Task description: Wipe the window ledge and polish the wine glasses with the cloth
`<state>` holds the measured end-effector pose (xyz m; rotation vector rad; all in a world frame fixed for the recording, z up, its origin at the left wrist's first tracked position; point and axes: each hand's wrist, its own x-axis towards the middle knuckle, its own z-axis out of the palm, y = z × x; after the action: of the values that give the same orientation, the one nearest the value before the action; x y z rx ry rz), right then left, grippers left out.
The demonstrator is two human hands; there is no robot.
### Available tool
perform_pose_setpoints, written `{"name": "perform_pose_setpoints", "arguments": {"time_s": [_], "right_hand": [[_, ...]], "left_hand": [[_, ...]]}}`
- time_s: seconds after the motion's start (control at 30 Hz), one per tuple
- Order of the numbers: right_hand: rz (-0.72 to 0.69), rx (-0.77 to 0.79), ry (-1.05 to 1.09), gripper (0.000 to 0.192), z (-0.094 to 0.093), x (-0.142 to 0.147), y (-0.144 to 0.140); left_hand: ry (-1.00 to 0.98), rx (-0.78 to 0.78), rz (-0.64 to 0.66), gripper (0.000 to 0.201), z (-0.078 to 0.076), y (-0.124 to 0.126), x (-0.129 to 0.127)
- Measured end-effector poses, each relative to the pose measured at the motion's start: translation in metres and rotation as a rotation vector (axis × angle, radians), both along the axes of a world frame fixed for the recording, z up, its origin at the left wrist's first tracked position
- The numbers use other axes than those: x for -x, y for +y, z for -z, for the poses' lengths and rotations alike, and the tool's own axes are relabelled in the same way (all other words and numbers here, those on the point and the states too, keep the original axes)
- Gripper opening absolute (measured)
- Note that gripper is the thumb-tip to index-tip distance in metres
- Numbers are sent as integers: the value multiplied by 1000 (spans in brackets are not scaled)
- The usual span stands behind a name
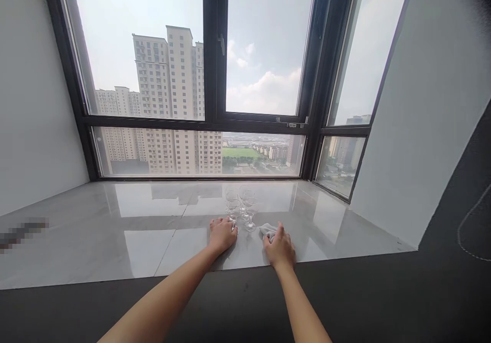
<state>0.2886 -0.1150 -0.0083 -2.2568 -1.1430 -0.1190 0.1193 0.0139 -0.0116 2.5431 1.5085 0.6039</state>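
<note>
Several clear stemmed glasses (250, 209) stand upright, close together, on the glossy tiled windowsill (153, 235). My left hand (223, 234) is at the foot of the front-left stemmed glass (233, 207), its thumb and fingers closed around the low part, which they partly hide. Just to the right, my right hand (281, 247) grips a crumpled light grey cloth (268, 230) against the sill. The cloth shows beyond my fingers on the left side, and the rest is under the hand.
A dark-framed window (199, 123) rises behind the sill, with a handle (221, 44) on its frame. White walls (399, 143) close in both sides. The sill's front edge runs beneath my wrists. A blurred-out dark object (23, 234) lies at far left.
</note>
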Motion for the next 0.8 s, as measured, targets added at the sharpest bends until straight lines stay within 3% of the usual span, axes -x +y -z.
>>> {"name": "perform_pose_setpoints", "arguments": {"time_s": [0.33, 0.8], "right_hand": [[15, -1, -5, 60, 4, -3, 3], [-3, -40, -40, 57, 11, -7, 4]], "left_hand": [[44, 14, -18, 34, -14, -3, 8], [94, 20, -88, 34, -18, 28, 62]]}}
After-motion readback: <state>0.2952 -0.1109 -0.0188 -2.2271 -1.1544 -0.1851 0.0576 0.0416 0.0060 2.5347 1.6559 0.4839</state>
